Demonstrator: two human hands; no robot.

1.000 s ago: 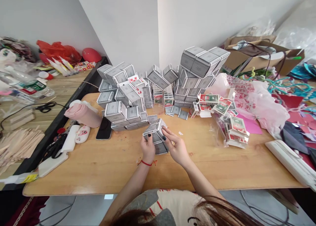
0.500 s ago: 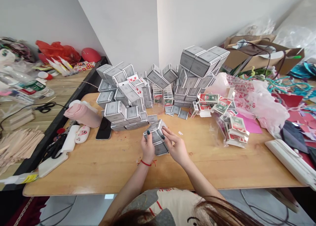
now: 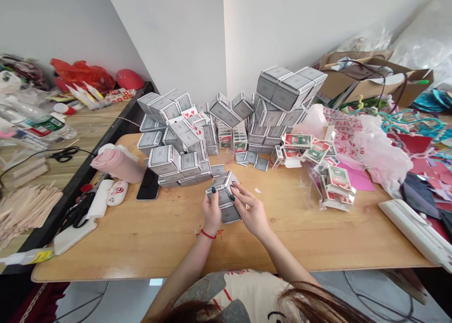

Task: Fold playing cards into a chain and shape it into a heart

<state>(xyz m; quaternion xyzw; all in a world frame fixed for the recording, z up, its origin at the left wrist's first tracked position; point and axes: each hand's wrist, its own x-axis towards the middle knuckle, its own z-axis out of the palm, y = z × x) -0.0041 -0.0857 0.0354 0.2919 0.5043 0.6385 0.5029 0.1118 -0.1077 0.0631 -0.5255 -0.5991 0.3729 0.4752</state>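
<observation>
Between my hands is a boxy block folded from playing cards (image 3: 226,198), with grey patterned backs facing out. My left hand (image 3: 212,212) grips its left side, thumb on top. My right hand (image 3: 251,210) holds the right side, fingers pressed along its upper edge. Behind it stands a stack of similar card blocks (image 3: 164,160) on the left and another stack (image 3: 286,90) on the right. A few loose cards (image 3: 251,159) lie flat in front of the stacks. Loose heart-faced cards (image 3: 192,116) rest on the left stack.
Opened red-and-green card boxes (image 3: 337,184) and a plastic bag (image 3: 363,137) lie at the right. A white long case (image 3: 409,226) sits by the right edge. On the left are a phone (image 3: 147,185), a pink rolled bundle (image 3: 118,164) and black scissors (image 3: 79,210).
Almost nothing differs. Both hands keep their hold on the card block, and the view has shifted very slightly.
</observation>
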